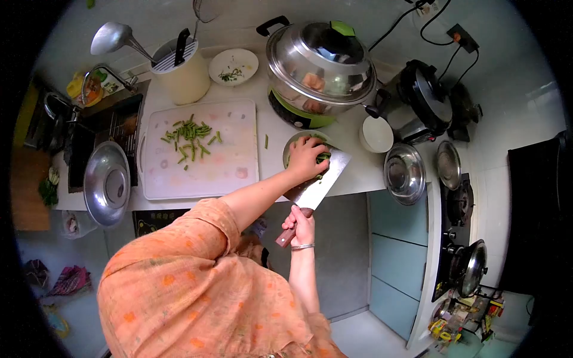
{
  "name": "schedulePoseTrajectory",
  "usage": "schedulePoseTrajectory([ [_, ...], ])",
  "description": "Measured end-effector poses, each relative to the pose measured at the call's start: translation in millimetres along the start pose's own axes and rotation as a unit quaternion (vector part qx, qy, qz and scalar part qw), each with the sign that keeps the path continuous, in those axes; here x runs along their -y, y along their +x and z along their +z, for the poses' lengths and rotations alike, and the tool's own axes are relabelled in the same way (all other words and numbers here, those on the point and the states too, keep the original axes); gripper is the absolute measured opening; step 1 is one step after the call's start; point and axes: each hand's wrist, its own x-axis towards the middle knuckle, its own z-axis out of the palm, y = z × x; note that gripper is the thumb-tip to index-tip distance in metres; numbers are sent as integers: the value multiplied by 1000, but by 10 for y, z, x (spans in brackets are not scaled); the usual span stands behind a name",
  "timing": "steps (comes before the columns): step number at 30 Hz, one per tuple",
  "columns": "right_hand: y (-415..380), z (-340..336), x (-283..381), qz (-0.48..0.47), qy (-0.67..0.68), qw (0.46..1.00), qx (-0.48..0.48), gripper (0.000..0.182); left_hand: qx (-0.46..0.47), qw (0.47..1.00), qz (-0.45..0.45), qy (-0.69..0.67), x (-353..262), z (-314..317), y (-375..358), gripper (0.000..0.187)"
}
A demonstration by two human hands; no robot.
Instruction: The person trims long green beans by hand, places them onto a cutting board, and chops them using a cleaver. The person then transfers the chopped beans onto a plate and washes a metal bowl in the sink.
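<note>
My right hand (303, 225) grips the dark handle of a cleaver (330, 179), whose broad blade points up and to the right. My left hand (307, 158) is curled over cut green pieces on the blade, above a metal bowl (289, 149) at the counter's edge. Its fingertips are partly hidden, and green bits show beside them. Left of the bowl, a white cutting board (224, 170) carries a loose pile of cut green beans (190, 136). One short green piece (266, 141) lies on the counter between board and bowl.
Behind the bowl stands a large lidded steamer (322, 65). A white bowl (376, 134), metal lids and a pressure cooker (418, 104) are on the right. A knife holder (182, 74) and a small plate (233, 64) stand behind the board. A metal basin (107, 184) sits by the sink.
</note>
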Motion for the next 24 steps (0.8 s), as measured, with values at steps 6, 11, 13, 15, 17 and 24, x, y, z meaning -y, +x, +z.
schedulePoseTrajectory([
  [6, -34, -184, 101, -5, 30, 999, -26, 17, -5, 998, 2, 63, 28, 103, 16, 30],
  [11, -21, -216, 222, -38, 9, 998, -56, 16, -23, 998, -7, 62, 60, 132, -17, 34],
  [13, 18, -217, 227, -50, -10, 997, -62, 17, -23, 997, -12, 67, 107, 94, -70, 38],
  [15, 64, -214, 220, -60, -27, 996, -66, 18, -22, 997, -17, 74, 166, 54, -131, 41],
  [17, 111, -209, 232, -80, -37, 993, -81, 17, -5, 998, 6, 68, 219, 29, -180, 49],
  [24, 162, -153, 322, -115, -130, 976, -132, 16, 38, 985, 137, 102, 156, 132, -105, 55],
])
